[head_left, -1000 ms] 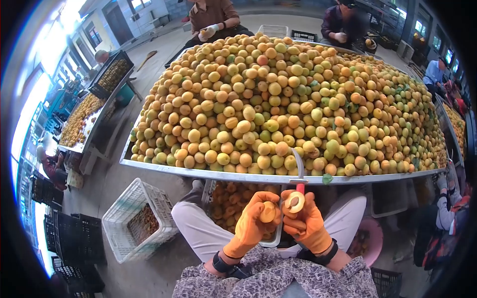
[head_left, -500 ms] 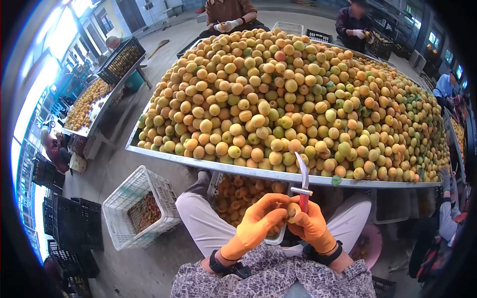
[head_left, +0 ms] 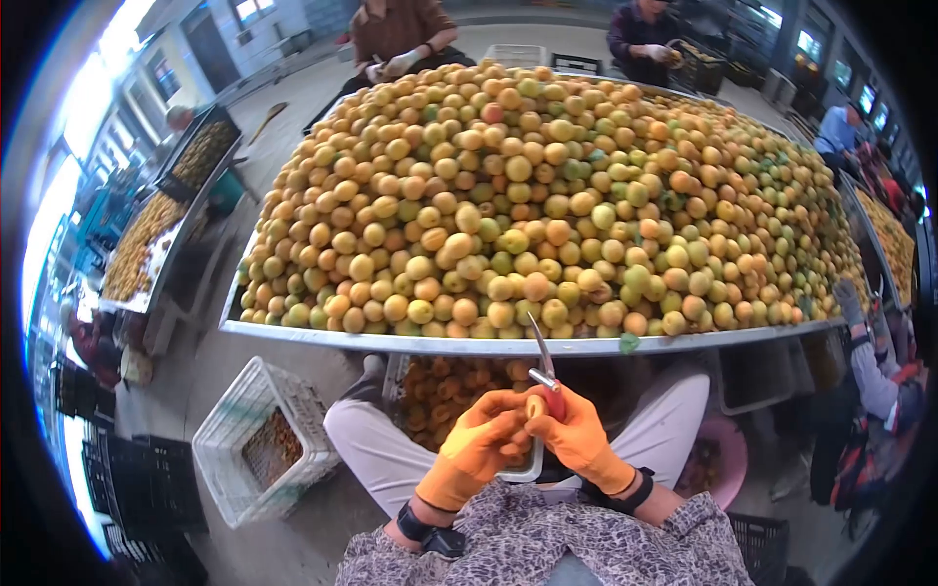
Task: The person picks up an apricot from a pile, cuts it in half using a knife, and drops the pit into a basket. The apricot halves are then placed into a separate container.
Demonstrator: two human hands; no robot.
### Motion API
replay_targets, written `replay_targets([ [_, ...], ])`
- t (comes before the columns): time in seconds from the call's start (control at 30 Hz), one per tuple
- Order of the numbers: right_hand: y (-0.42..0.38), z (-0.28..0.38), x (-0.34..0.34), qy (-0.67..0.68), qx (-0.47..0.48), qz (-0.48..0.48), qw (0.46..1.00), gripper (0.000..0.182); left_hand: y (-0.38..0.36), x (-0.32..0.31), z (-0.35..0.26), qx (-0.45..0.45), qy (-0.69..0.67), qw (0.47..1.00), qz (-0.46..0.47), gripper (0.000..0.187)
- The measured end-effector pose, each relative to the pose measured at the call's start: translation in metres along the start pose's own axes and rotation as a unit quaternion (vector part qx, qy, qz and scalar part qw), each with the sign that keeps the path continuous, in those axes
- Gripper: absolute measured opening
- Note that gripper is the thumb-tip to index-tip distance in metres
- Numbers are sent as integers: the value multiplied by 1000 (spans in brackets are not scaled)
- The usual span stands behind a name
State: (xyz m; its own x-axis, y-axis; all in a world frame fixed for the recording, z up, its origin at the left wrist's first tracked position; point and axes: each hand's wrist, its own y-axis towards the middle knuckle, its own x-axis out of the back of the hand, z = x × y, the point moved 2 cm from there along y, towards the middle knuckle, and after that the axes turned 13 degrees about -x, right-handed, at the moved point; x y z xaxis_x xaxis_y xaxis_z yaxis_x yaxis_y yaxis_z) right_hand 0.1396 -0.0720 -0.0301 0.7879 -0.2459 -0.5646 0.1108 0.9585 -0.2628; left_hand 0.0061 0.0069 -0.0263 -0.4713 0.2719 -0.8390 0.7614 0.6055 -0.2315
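Note:
My right hand (head_left: 578,438) is closed round the red handle of a knife (head_left: 543,354), its curved blade pointing up and away. Between that hand's thumb and the fingers of my left hand (head_left: 471,451) is a small apricot (head_left: 535,407), which looks cut open. My left fingers are curled in against it; what else lies under them is hidden. Both hands wear orange gloves. They are over my lap, just above a container of halved apricots (head_left: 445,389). Beyond them a large heap of whole apricots (head_left: 528,205) fills a metal-edged table (head_left: 469,342).
At left on the floor stands a white crate (head_left: 227,444) with brown pieces inside. A pink basin (head_left: 733,459) sits by my right knee. Black crates (head_left: 147,488) are stacked far left. Co-workers (head_left: 401,34) sit across the table, and another person's sleeve (head_left: 874,376) is at right.
The view has shifted, so the table sits lower and further left. My hands have turned; the apricot now shows a cut face, and my left fingers have slid lower on it.

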Motion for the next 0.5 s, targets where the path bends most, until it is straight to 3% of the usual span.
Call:
replay_targets([
  [0.03, -3, 3, 3, -38, 31, -29, 998, 41, 2, 15, 3, -19, -8, 1000, 13, 26],
  [0.07, -5, 5, 4, -75, 57, -54, 994, 43, 1, 23, -4, -30, 78, 996, -39, 23],
  [0.13, -17, 16, 3, -46, 88, -85, 991, 46, -1, 32, -23, -95, 126, 983, -94, 20],
  [0.2, -19, 18, 8, -38, 205, -68, 976, 56, -8, 33, -44, -162, 121, 967, -152, 19],
  [0.27, -12, 25, 7, -234, 206, -104, 944, 67, -13, 35, -59, -235, 140, 948, -163, 19],
  [0.33, -2, 31, -2, -347, 109, -174, 915, 76, -10, 38, -63, -240, 143, 941, -189, 22],
  [0.47, -1, 33, 23, -233, 140, -218, 937, 63, 7, 33, -30, -182, 168, 958, -147, 23],
  [0.5, -9, 42, 26, -170, 138, -205, 954, 52, 11, 30, -16, -190, 286, 935, -86, 22],
])
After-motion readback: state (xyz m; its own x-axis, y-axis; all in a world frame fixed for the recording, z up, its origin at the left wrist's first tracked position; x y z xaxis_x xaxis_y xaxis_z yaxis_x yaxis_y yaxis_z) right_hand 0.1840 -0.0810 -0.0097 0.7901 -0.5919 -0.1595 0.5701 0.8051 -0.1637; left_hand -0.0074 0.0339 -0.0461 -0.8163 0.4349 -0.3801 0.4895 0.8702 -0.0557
